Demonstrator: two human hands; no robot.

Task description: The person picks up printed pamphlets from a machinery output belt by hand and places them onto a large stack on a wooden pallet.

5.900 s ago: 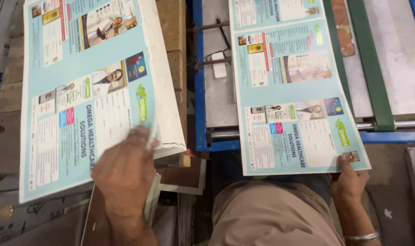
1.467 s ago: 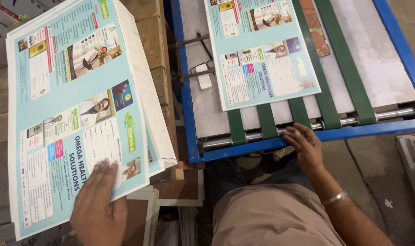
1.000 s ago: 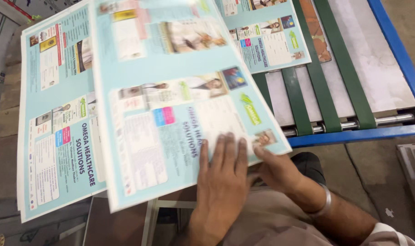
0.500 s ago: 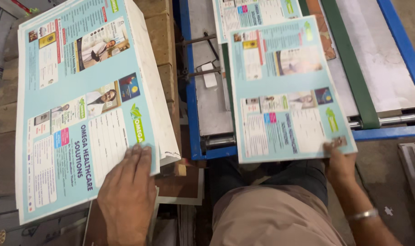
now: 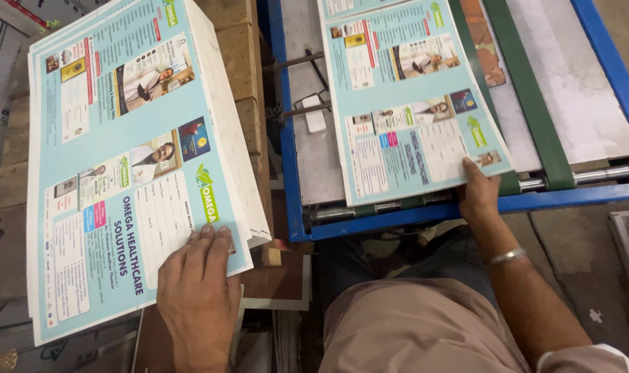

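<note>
A grey metal machine surface point(image 5: 314, 148) framed in blue point(image 5: 466, 207) fills the upper right, with dark green belts point(image 5: 528, 103) running along it over a steel roller point(image 5: 604, 174). To its left stand stacked brown wooden blocks point(image 5: 242, 55), and a concrete floor point(image 5: 577, 255) shows at the lower right.

On the left lies a thick stack of large pale blue printed sheets point(image 5: 121, 173), its white edge facing the machine. The sheets carry small photographs, coloured panels and blocks of text. The left hand point(image 5: 197, 290) lies flat, palm down, on the near right corner of the top sheet, fingers together and pressing on the paper; it grips nothing that can be seen.

A single pale blue printed sheet point(image 5: 411, 103) of the same design lies on the machine surface, tilted slightly, its near edge close to the blue frame. The right hand point(image 5: 479, 197) is at the sheet's near right corner, fingertips resting on the paper; whether the thumb is pinched under the edge cannot be told. A thin silver bangle point(image 5: 506, 257) sits on that wrist.

Beyond this sheet, the edge of another printed sheet point(image 5: 349, 5) shows at the top. The person's tan trousers point(image 5: 418, 331) fill the bottom centre.
</note>
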